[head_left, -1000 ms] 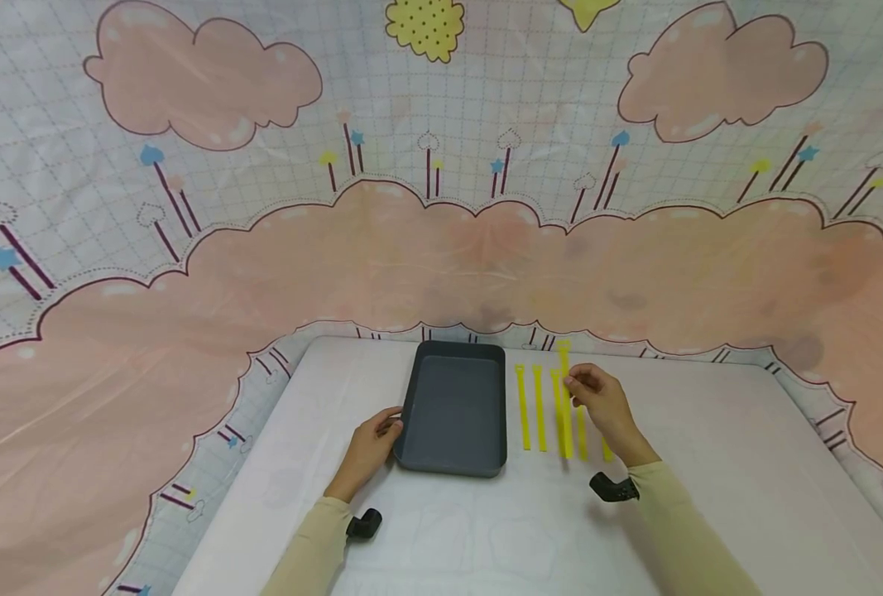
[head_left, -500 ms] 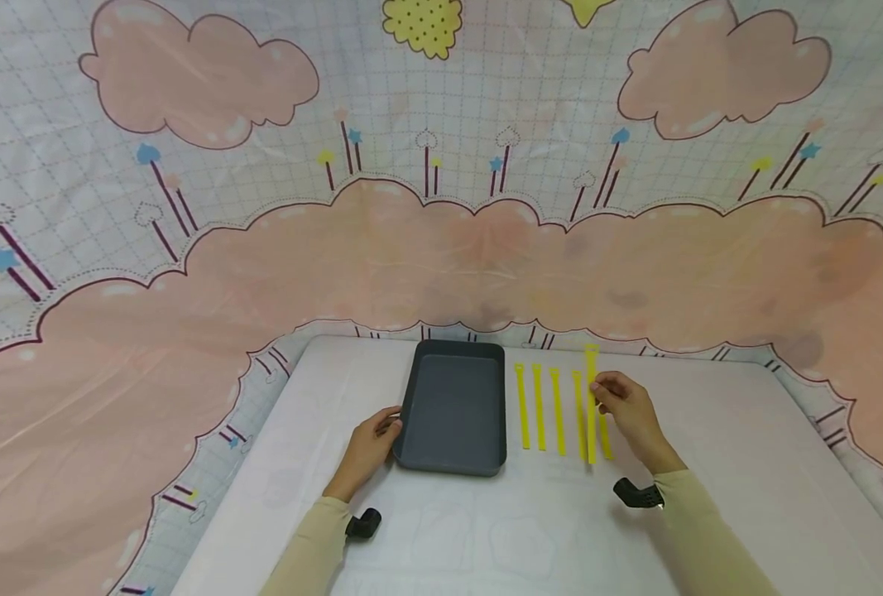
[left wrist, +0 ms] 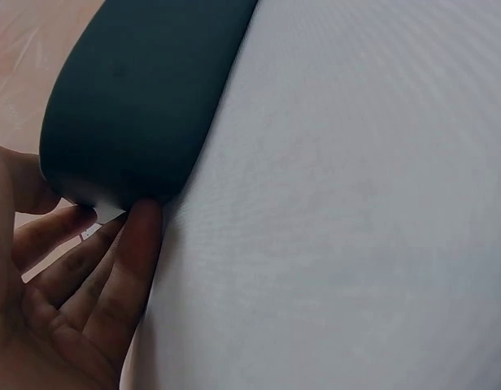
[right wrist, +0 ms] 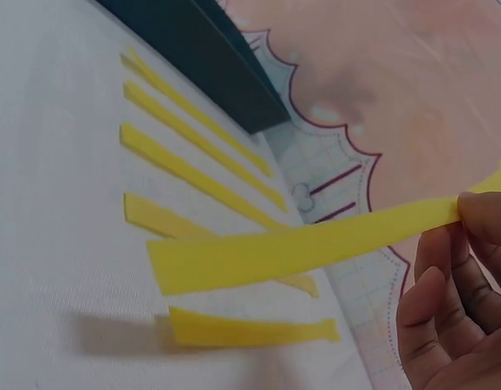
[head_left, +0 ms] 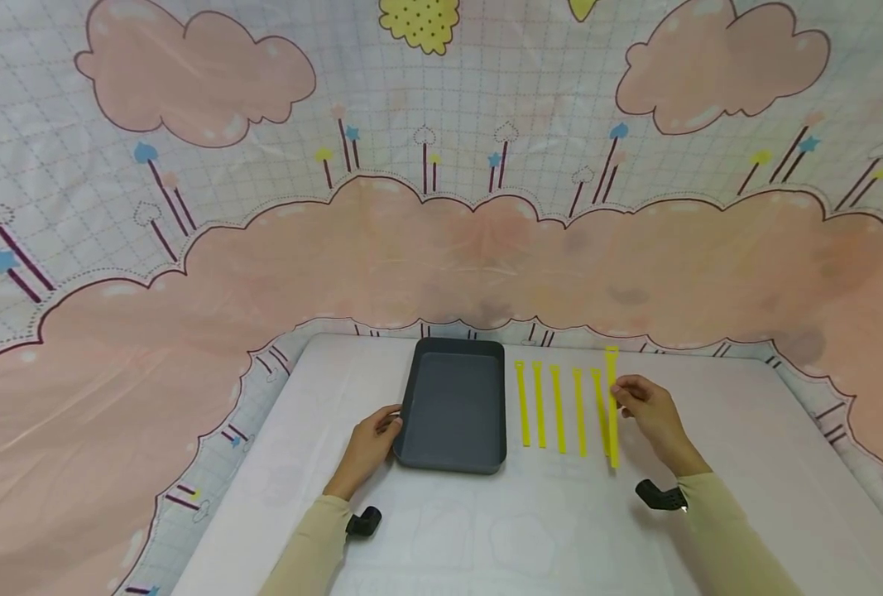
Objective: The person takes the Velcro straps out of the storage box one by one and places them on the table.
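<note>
A dark grey rectangular tray (head_left: 452, 410) lies on the white table. My left hand (head_left: 370, 447) holds its left edge, one finger at the rim and another low against the outer wall, as the left wrist view shows; the tray's wall (left wrist: 145, 97) fills that view's top left. My right hand (head_left: 650, 414) pinches a yellow strap with a slotted head (head_left: 612, 414), like a cable tie, near that head. The held strap (right wrist: 315, 244) hangs above the table in the right wrist view. Several matching yellow straps (head_left: 558, 410) lie in a row right of the tray.
The white table (head_left: 441, 538) ends at the back against a cloud-printed cloth backdrop (head_left: 441, 257). A black wrist device (head_left: 660, 497) sits at my right wrist, another (head_left: 364, 521) at my left.
My right hand has moved to the right with the held strap, passing over the row to its right end. The left hand and the tray stay where they were.
</note>
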A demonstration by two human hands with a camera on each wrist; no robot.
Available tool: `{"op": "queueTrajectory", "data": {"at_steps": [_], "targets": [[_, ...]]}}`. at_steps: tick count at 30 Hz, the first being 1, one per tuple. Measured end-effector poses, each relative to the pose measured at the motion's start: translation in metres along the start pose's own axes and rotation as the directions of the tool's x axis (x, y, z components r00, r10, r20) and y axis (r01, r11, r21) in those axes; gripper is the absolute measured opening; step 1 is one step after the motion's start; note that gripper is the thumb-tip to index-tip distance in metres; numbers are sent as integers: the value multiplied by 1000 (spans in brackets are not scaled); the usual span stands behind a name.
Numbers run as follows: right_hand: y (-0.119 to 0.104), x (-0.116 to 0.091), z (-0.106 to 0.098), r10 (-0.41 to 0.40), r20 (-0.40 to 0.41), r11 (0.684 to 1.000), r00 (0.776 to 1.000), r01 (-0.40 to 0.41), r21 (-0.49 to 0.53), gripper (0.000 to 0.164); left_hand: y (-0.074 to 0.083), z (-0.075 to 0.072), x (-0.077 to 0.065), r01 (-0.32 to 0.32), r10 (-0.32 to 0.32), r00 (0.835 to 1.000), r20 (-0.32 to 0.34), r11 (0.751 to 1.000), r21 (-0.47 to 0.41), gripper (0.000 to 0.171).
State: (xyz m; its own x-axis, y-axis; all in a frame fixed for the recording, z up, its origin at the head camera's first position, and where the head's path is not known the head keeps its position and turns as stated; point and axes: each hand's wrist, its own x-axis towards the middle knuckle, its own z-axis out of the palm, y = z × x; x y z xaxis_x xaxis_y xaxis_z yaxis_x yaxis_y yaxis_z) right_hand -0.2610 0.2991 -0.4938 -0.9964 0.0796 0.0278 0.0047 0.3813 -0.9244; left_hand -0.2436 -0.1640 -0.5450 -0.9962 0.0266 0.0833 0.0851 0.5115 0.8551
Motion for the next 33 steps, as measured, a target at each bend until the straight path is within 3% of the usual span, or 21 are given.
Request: {"op": "queueTrajectory", "data": {"at_steps": [9,18,33], "targets": [[8,4,-12,33,-3,999,999,-33,-17,38,0,0,0,-11,11,1000,-7,1000,-1,34],[21,16,-20,144,6,990,990,-144,-7,42,1,-1,0,-13,13,1000,-11,1000,-4,34],[38,31,-26,233,87,972,969,-233,0,39,1,0,0,-10,10,1000,-8,1000,-2,34]]}}
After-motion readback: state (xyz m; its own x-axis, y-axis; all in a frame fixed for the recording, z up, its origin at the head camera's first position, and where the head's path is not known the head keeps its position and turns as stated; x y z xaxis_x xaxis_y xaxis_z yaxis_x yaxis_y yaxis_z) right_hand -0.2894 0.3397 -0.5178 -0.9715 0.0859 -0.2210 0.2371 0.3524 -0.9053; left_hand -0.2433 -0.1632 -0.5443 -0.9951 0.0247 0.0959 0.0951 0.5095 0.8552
